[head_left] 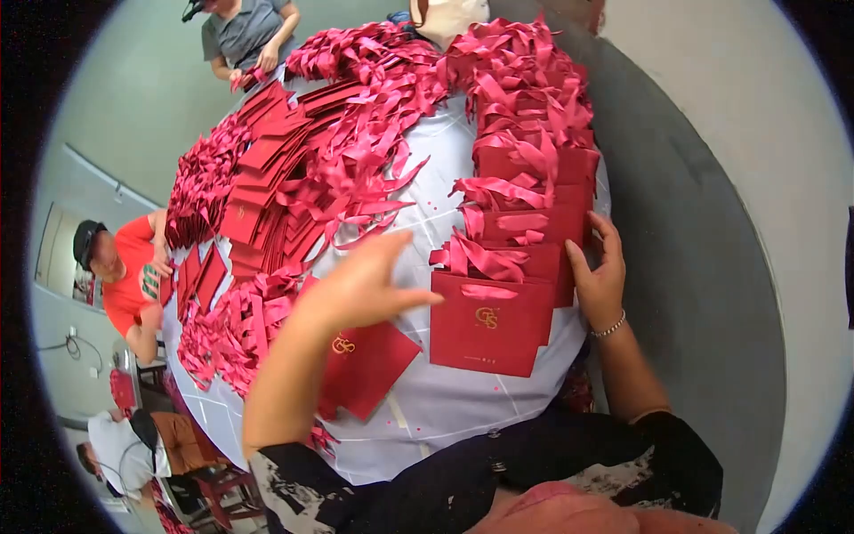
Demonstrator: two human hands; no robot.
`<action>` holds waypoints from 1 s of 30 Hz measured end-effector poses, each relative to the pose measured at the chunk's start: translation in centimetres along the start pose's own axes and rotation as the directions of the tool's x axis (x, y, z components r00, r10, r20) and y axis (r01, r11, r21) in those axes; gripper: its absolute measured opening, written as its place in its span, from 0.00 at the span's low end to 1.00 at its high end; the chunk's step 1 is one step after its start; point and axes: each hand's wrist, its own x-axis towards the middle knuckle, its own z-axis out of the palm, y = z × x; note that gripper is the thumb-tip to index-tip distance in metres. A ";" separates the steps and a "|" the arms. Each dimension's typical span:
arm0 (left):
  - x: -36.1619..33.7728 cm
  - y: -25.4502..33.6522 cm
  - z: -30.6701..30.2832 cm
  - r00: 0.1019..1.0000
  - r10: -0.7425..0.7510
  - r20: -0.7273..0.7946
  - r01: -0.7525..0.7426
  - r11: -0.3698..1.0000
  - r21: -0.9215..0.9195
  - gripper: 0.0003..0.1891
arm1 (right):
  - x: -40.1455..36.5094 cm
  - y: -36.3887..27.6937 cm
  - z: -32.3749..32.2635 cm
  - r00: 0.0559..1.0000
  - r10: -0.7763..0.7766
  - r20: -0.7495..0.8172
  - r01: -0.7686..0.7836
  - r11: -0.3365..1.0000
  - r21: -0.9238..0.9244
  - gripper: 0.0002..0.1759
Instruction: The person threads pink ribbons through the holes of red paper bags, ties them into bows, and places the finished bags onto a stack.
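Note:
My left hand point(374, 280) is raised over the table, blurred, its thumb and fingers apart with nothing between them. The thumb points toward the front red paper gift bag point(491, 334), which bears a gold logo and a pink ribbon. That bag is foremost in a long overlapping row of red bags point(574, 169) with pink ribbon handles. My right hand point(600, 276), a bracelet at its wrist, rests along the row's right edge, thumb and fingers apart. Partly hidden under my left forearm lies another red bag point(378, 374) with a gold logo.
Heaped red bags point(258, 191) and pink ribbons point(365, 151) cover much of the round table with its white cloth point(445, 142). A person in orange point(133, 276) and one in grey point(249, 40) handle bags across it. Another person point(133, 449) sits lower left. A cream bag point(449, 20) stands beyond.

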 end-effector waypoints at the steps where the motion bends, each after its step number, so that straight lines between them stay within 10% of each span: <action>1: 0.3 0.6 1.3 0.999 -0.008 0.054 0.005 0.998 0.060 0.41 | 0.1 -0.1 0.0 1.000 0.003 -0.016 -0.003 1.000 -0.001 0.29; 7: 3.0 1.2 5.5 0.988 -0.005 0.151 0.038 0.975 -0.218 0.34 | 0.5 -0.4 0.1 0.999 -0.036 0.023 0.037 0.996 -0.076 0.24; 9: 3.9 1.1 5.8 0.986 0.164 0.025 -0.144 0.920 -0.365 0.28 | 0.8 -0.1 -0.1 0.969 0.214 0.121 -0.238 0.936 0.258 0.17; 11: 5.7 1.6 6.1 0.997 -0.013 0.079 0.066 0.697 -0.714 0.24 | 1.9 0.3 0.0 0.973 0.199 0.122 -0.225 0.935 0.275 0.15; 14: 8.9 1.9 6.0 0.995 -0.058 -0.087 -0.009 0.785 -0.619 0.14 | 3.9 0.0 0.9 0.947 0.292 0.135 -0.319 0.800 0.508 0.14; 15: 10.5 1.1 7.1 0.988 -0.052 -0.145 -0.074 0.666 -0.743 0.12 | 4.6 -0.3 1.1 0.906 0.388 0.170 -0.390 0.608 0.692 0.15; 19: 12.9 1.4 8.0 0.971 -0.126 -0.204 -0.106 0.535 -0.838 0.17 | 6.2 -0.4 0.9 0.941 0.309 0.134 -0.292 0.549 0.783 0.27; 21: 13.6 0.3 10.6 0.741 -0.023 -0.671 -0.283 0.896 -0.343 0.28 | 5.8 0.7 0.8 0.999 0.046 -0.006 -0.046 0.999 -0.027 0.47; 22: 13.3 0.7 10.7 0.838 -0.190 -0.512 -0.181 0.787 -0.589 0.40 | 5.4 1.1 0.8 0.998 0.059 0.025 -0.055 0.989 -0.134 0.63; 25: 12.4 2.7 9.2 0.996 -0.034 -0.086 -0.063 0.436 -0.898 0.42 | 5.5 2.1 0.9 0.959 0.196 0.203 -0.233 0.956 0.178 0.63; 30: 15.7 3.6 8.0 0.997 0.051 -0.061 -0.075 0.345 -0.935 0.37 | 9.7 0.2 2.3 0.969 0.163 0.183 -0.219 0.912 0.347 0.62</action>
